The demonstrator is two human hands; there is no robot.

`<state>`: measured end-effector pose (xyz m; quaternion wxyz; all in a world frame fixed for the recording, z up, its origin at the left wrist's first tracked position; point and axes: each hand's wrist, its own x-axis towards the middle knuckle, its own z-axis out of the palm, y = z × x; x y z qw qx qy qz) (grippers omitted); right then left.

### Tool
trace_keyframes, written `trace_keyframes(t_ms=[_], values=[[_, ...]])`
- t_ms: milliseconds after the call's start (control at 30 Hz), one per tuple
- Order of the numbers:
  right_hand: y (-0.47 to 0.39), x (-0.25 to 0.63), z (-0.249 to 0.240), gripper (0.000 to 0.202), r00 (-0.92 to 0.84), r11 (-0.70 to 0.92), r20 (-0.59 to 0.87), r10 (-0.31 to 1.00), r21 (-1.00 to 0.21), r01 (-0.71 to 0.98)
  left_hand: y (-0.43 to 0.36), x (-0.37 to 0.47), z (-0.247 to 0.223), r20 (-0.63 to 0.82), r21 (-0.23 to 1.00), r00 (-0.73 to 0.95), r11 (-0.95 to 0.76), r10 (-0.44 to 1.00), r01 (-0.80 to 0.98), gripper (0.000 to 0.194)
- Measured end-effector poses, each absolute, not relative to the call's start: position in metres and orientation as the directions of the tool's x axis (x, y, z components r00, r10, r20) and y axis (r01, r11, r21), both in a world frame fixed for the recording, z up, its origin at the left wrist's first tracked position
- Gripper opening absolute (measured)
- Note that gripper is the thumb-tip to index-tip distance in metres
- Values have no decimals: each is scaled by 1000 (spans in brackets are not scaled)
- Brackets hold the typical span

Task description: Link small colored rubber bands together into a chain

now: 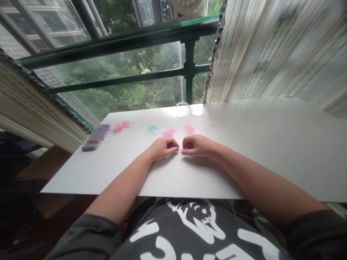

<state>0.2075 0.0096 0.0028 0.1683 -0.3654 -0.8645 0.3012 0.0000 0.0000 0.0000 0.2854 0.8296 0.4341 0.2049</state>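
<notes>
Two bare hands low over the middle of a white table (271,139), fingertips facing across a narrow gap. Reaches in with the left hand (162,148) on a forearm slanting over the near edge, thumb and forefinger closed in a pinch; mirrors this with the right hand (200,145), fingers curled, thumb low by the tabletop. Holds a thin pale strand (180,151) across the gap, pinched between both hands, too small to make out fully. Toward the far edge, a clear round container (182,109), upright, and just right of it a shallow clear round piece (197,112), lid or dish hard to tell; contents lost in glare. In front of these, loose in a row from left to right: a red-pink pile (121,126), a teal pile (153,128), a pink-purple pile (169,132) just beyond the left hand, a coral pile (189,129) just beyond the right, and a small yellowish pile (212,125). By the slanting left edge, a pixelated purplish object (97,138). Beyond the right forearm, a broad stretch of tabletop running toward a striped curtain (260,50).
</notes>
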Motion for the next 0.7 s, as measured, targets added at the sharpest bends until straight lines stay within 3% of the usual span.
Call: trace_keyframes(t_ms=[700], values=[[10, 207, 2, 14, -656, 569, 108, 747, -613, 548, -2, 1, 4, 89, 659, 531, -449, 843, 603, 19]])
